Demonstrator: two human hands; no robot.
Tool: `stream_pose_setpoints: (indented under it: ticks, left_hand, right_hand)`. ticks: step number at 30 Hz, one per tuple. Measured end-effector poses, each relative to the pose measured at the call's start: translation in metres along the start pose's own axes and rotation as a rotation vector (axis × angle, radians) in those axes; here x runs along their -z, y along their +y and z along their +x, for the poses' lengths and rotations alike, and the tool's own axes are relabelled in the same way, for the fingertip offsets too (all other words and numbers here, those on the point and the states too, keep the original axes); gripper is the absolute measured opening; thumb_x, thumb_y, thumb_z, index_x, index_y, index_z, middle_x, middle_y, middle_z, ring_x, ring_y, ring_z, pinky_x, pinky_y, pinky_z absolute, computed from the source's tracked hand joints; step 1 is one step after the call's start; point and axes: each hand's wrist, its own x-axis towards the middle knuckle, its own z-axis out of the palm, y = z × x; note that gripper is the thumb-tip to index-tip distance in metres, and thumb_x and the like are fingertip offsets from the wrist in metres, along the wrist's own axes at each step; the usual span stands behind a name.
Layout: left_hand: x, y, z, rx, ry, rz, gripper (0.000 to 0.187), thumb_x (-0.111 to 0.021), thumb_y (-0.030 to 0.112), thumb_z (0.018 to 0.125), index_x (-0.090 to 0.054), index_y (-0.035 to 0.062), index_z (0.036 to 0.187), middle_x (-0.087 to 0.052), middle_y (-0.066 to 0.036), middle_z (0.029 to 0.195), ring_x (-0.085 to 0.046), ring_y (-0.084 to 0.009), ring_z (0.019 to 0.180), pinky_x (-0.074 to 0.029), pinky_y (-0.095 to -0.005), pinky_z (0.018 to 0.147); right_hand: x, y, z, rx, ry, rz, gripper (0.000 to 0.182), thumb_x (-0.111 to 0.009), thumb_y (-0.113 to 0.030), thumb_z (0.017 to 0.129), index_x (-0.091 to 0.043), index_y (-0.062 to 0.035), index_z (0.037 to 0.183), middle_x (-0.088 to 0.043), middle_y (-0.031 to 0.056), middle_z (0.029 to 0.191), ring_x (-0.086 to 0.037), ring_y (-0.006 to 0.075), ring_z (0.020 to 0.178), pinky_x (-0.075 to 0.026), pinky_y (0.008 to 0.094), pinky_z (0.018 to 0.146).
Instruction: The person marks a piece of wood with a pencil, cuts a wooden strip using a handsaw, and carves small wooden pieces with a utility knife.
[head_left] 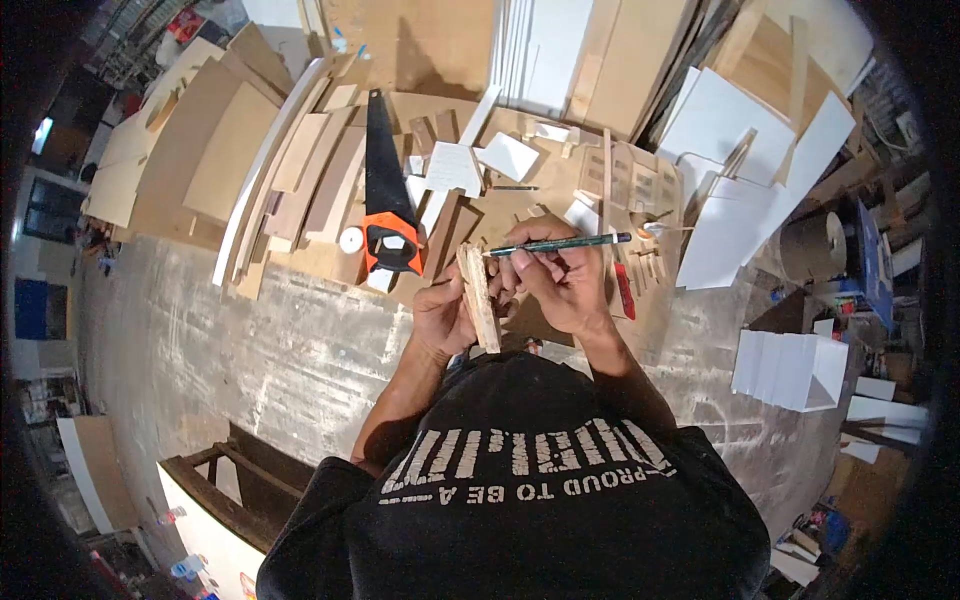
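Fingers (522, 262) of your right hand (560, 285) are pinching a green pencil (560, 243), which is lying almost level just above the middle of the frame with its tip pointing left. Your left hand (445, 315) is wrapping around a short strip of wood (478, 297), fingers clenched on it from the left side. You're holding that strip nearly upright at centre frame, and the pencil tip is meeting its top end.

No box or bin is showing clearly around you, so I can't tell you of any contents.

Looking at the strip: it's pale, narrow, rough-grained, with a lighter face turned toward you and its lower end poking out below your left palm.

Around you, a handsaw (385, 190) with a black blade and orange-and-black handle is lying just left of your hands, handle end nearest you. A small white disc (351, 239) is sitting beside that handle. Plywood boards (230, 150) are fanning out across the upper left of the frame. White panels (740, 190) are leaning at the upper right, and a white folded stack (790, 368) is sitting at right on the concrete floor (240, 340). Small wooden offcuts (630, 185) are scattering just beyond the pencil. Nothing is crossing between your hands and the strip.
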Motion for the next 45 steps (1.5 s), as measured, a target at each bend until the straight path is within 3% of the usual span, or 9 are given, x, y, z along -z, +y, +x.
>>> stream_pose_setpoints:
  ticks: [4, 15, 18, 24, 28, 31, 34, 40, 45]
  left_hand:
    - [-0.006, -0.003, 0.002, 0.026, 0.068, 0.084, 0.047, -0.06, 0.028, 0.091, -0.052, 0.0024, 0.129, -0.064, -0.016, 0.115, -0.061, -0.0313, 0.107, -0.047, -0.0514, 0.093]
    - [-0.007, 0.003, 0.002, 0.096, 0.139, 0.152, 0.047, -0.06, 0.026, 0.092, -0.052, -0.0047, 0.126, -0.064, -0.017, 0.11, -0.065, -0.0259, 0.096, -0.053, -0.0402, 0.088]
    - [-0.006, 0.002, 0.001, 0.079, 0.122, 0.21, 0.045, -0.061, 0.025, 0.092, -0.054, -0.0053, 0.125, -0.063, -0.017, 0.109, -0.065, -0.0246, 0.094, -0.054, -0.0364, 0.087]
    - [-0.012, 0.001, 0.003, 0.116, 0.087, 0.189, 0.042, -0.061, 0.023, 0.093, -0.056, -0.0051, 0.124, -0.063, -0.016, 0.108, -0.065, -0.022, 0.092, -0.054, -0.0342, 0.085]
    - [-0.015, 0.004, 0.006, 0.158, 0.115, 0.26, 0.034, -0.059, 0.019, 0.095, -0.057, -0.0028, 0.122, -0.065, -0.013, 0.106, -0.064, -0.0201, 0.091, -0.052, -0.0315, 0.082]
    - [-0.034, 0.007, 0.017, 0.118, 0.231, 1.113, 0.028, -0.056, 0.016, 0.098, -0.057, -0.001, 0.121, -0.066, -0.011, 0.107, -0.063, -0.0191, 0.089, -0.05, -0.0299, 0.078]
    - [-0.049, 0.008, 0.027, -0.315, 0.155, 1.974, 0.033, -0.063, 0.014, 0.09, -0.057, -0.0004, 0.119, -0.064, -0.015, 0.106, -0.062, -0.031, 0.086, -0.048, -0.038, 0.078]
    - [-0.041, 0.02, 0.03, -0.497, -0.139, 2.56, 0.043, -0.066, 0.014, 0.08, -0.058, 0.001, 0.12, -0.06, -0.013, 0.117, -0.062, -0.0299, 0.1, -0.047, -0.0422, 0.082]
    - [-0.042, 0.027, 0.032, -0.476, -0.255, 2.671, 0.045, -0.066, 0.015, 0.078, -0.059, 0.0026, 0.121, -0.061, -0.011, 0.119, -0.061, -0.0258, 0.102, -0.047, -0.042, 0.087]
  right_hand:
    - [0.002, -0.009, -0.003, -0.016, -0.032, -0.253, 0.013, -0.058, 0.003, 0.093, -0.06, 0.0048, 0.105, -0.064, 0.0072, 0.089, -0.064, 0.0098, 0.071, -0.049, 0.0215, 0.058]
    - [0.001, -0.006, -0.005, 0.082, -0.009, -0.499, 0.012, -0.061, 0.001, 0.091, -0.064, 0.0044, 0.103, -0.066, 0.0071, 0.09, -0.063, 0.0088, 0.074, -0.049, 0.0224, 0.061]
    - [0.004, 0.007, -0.003, 0.328, 0.046, -0.698, 0.013, -0.061, 0.0, 0.093, -0.064, 0.0046, 0.105, -0.064, 0.0069, 0.089, -0.06, 0.0084, 0.071, -0.047, 0.0223, 0.059]
    - [0.0, -0.008, -0.016, 0.013, 0.14, -0.006, 0.013, -0.057, 0.001, 0.094, -0.06, 0.0047, 0.106, -0.063, 0.0071, 0.089, -0.064, 0.0117, 0.081, -0.053, 0.0254, 0.067]
    - [0.007, -0.002, -0.022, 0.09, 0.112, -0.222, 0.014, -0.054, 0.004, 0.095, -0.057, 0.004, 0.109, -0.061, 0.0083, 0.088, -0.062, 0.012, 0.074, -0.052, 0.0251, 0.064]
    - [0.021, 0.001, -0.019, 0.105, 0.179, -0.005, 0.009, -0.053, -0.004, 0.098, -0.056, 0.0014, 0.104, -0.061, 0.0081, 0.083, -0.062, 0.013, 0.071, -0.051, 0.0267, 0.064]
    - [0.04, -0.001, -0.018, -0.01, 0.31, 0.001, 0.012, -0.056, -0.01, 0.099, -0.056, 0.0003, 0.104, -0.062, 0.0066, 0.086, -0.064, 0.0132, 0.074, -0.053, 0.0278, 0.067]
    - [0.045, 0.001, -0.019, -0.049, 0.239, -0.399, 0.014, -0.057, -0.013, 0.1, -0.057, -0.0005, 0.106, -0.065, 0.0065, 0.099, -0.063, 0.0116, 0.09, -0.053, 0.0287, 0.079]
    - [0.041, 0.007, -0.016, -0.085, 0.217, -0.394, 0.015, -0.059, -0.012, 0.098, -0.059, 0.0002, 0.107, -0.068, 0.0061, 0.098, -0.059, 0.0086, 0.088, -0.051, 0.0262, 0.078]
